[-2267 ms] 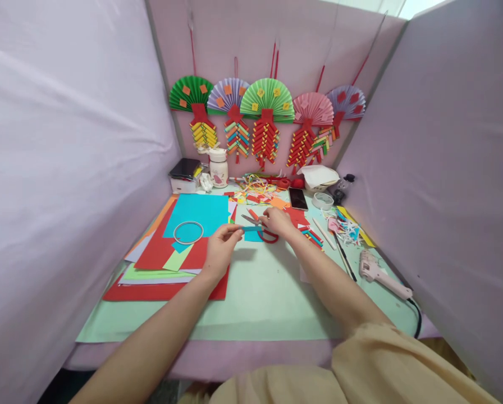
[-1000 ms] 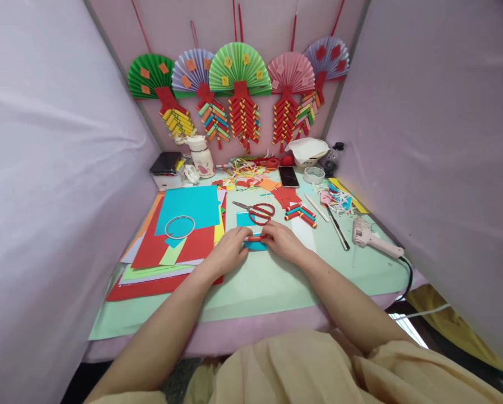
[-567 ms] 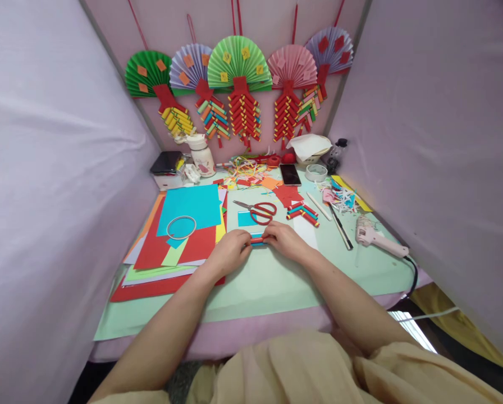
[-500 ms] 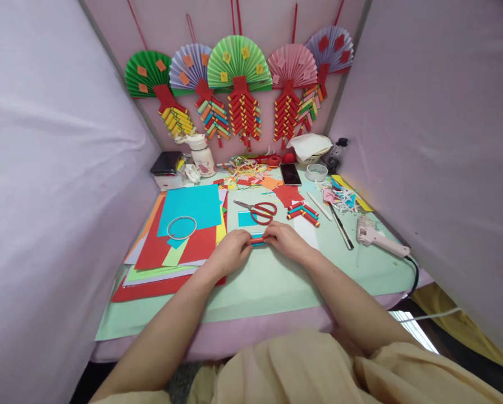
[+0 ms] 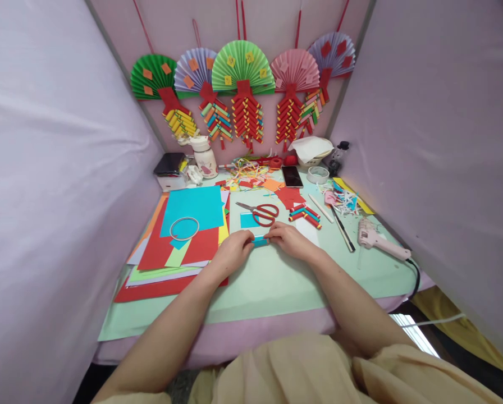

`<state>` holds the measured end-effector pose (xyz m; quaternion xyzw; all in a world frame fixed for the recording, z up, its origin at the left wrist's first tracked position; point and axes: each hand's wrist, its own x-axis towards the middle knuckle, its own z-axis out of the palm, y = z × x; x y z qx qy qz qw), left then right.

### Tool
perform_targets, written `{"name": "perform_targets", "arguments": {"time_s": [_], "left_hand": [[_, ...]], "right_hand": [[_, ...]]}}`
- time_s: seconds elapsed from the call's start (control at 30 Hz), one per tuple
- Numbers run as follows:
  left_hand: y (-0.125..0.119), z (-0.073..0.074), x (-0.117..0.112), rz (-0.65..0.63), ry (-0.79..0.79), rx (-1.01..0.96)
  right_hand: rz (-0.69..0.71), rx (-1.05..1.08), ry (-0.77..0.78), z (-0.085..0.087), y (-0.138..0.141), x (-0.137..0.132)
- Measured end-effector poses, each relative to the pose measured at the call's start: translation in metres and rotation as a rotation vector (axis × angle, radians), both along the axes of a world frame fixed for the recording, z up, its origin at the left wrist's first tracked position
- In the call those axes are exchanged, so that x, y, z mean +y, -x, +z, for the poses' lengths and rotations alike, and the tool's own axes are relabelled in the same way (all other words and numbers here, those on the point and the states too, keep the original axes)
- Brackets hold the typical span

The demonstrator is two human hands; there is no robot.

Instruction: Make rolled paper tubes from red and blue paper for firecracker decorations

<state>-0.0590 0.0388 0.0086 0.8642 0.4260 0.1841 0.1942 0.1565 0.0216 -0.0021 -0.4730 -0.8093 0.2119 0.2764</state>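
A small blue paper piece (image 5: pixel 260 242), partly rolled up, lies between my two hands just above the mat. My left hand (image 5: pixel 237 250) pinches its left end, and my right hand (image 5: pixel 288 239) pinches the right end; the fingertips hide both ends. Just beyond my fingers are red-handled scissors (image 5: pixel 265 214), lying over a flat blue paper rectangle (image 5: pixel 248 220). Right of them rest several finished red and blue paper rolls (image 5: pixel 305 215) with yellow bands, joined in a slanted pattern.
At the left lies a stack of coloured paper (image 5: pixel 196 210) with a grey ring (image 5: pixel 184 229) on top. A glue gun (image 5: pixel 382 241), a black pen (image 5: pixel 343 231) and a white stick (image 5: pixel 321 207) lie right. Behind stand a phone (image 5: pixel 292 176), tape roll (image 5: pixel 318 174) and bottle (image 5: pixel 204 158).
The piece between my fingers has turned: red showed along it before, and now its blue side faces up. My hands keep nearly the same place; the view has shifted slightly.
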Motion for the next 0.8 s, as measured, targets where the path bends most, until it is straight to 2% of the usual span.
{"name": "perform_targets", "arguments": {"time_s": [0.1,0.27,0.6,0.8], "left_hand": [[0.001,-0.003,0.002,-0.038,-0.004,0.001],[0.001,-0.004,0.002,-0.029,0.005,0.007],[0.004,-0.001,0.004,-0.044,0.083,-0.023],[0.004,0.000,0.003,-0.050,0.075,0.000]], "right_hand": [[0.011,0.024,0.043,0.006,-0.002,-0.003],[-0.007,0.096,0.107,0.013,0.000,-0.007],[-0.065,0.102,0.071,0.000,0.007,-0.001],[-0.107,0.086,0.101,-0.003,0.008,-0.002]]}}
